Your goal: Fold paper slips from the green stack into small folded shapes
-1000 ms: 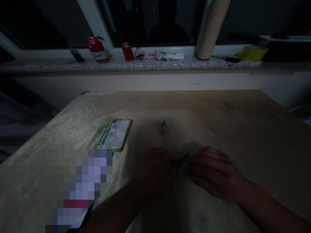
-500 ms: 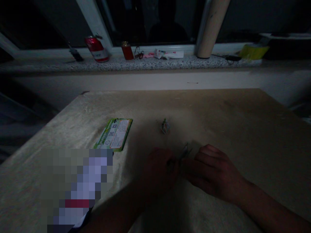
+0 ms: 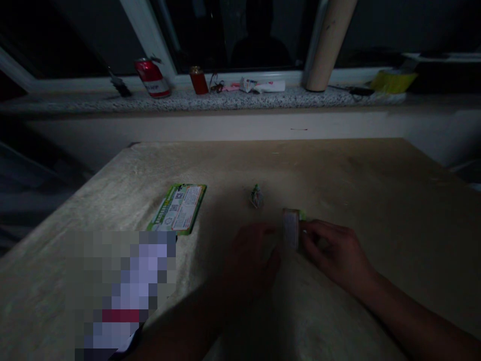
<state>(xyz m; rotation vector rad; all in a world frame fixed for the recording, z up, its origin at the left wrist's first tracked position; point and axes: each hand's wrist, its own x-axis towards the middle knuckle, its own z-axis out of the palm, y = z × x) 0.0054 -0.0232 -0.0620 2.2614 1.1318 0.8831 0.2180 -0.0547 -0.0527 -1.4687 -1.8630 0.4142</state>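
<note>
My right hand (image 3: 332,245) pinches the right edge of a small printed packet (image 3: 290,229) with pale text and a green corner. To the left of the packet, my left hand (image 3: 251,255) lies in shadow with thumb and fingers apart and nothing between them. A small crumpled green and whitish thing (image 3: 256,197) rests on the table just beyond both hands; its kind is hard to make out. Further left lies a green printed card or flat pack (image 3: 178,208) with white text panels.
A pixelated, elongated pale shape (image 3: 131,286) covers the near left of the table (image 3: 338,175). On the granite windowsill (image 3: 180,104) stand a red can (image 3: 152,78), a red jar (image 3: 199,80), a cardboard tube (image 3: 326,50), crumpled paper (image 3: 270,86) and something yellow (image 3: 394,81).
The hands have moved apart. Held edge-on between them before, the packet now faces me in my right hand, and my left hand has let go.
</note>
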